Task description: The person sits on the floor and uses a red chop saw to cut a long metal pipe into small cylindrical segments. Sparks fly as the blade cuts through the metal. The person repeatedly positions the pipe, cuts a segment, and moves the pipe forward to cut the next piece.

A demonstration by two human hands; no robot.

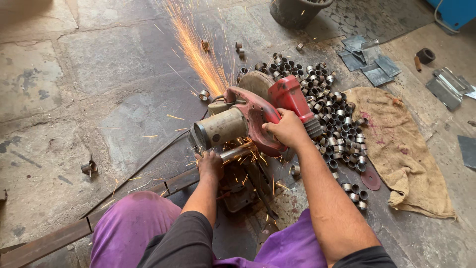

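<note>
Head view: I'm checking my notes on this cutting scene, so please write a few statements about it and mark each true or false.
1. The right hand grips the handle of the red chop saw. True.
2. The left hand rests on the burlap sack. False: it holds the metal tube under the saw.
3. Sparks fly away from the person. True.
4. The cut metal rings are piled left of the saw. False: they lie to its right, beside the sack.
5. The person wears gloves. False: both hands are bare.
</note>
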